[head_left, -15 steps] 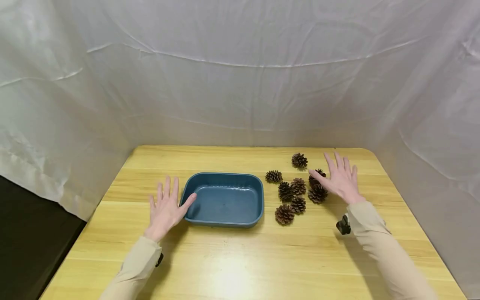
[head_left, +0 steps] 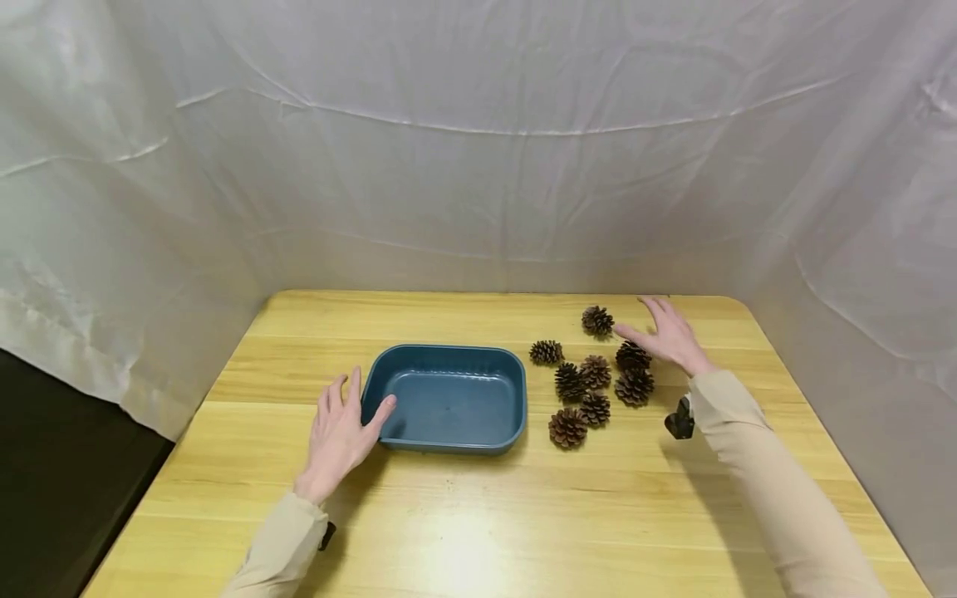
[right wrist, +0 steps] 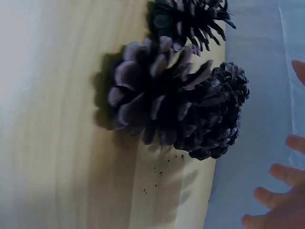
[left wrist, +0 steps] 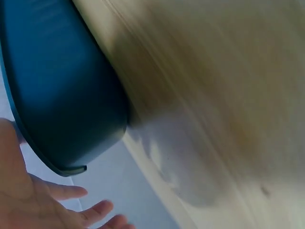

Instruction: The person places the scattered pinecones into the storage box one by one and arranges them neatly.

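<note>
A blue rectangular tub (head_left: 449,447) stands on the wooden table, nothing inside it. At its left end is my left hand (head_left: 340,436), thumb over the near left corner of the rim and fingers spread along the outside; the left wrist view shows the tub's wall (left wrist: 62,95) beside that hand (left wrist: 28,200). My right hand (head_left: 668,336) hovers over the far right of the table, fingers spread and holding nothing. Just left of and below it lie pine cones, the closest a dark pine cone (head_left: 632,355). In the right wrist view a pine cone (right wrist: 157,95) looms large, fingertips off to the right.
Several brown pine cones lie loosely grouped right of the tub, among them one at the back (head_left: 597,321) and one in front (head_left: 567,428). Pale grey sheeting (head_left: 478,183) hangs behind the table and along both sides.
My left hand has moved right, closer to the tub, its fingers bending a little. My right hand has shifted slightly left and away from me, its fingers less spread. Tub and pine cones stay put.
</note>
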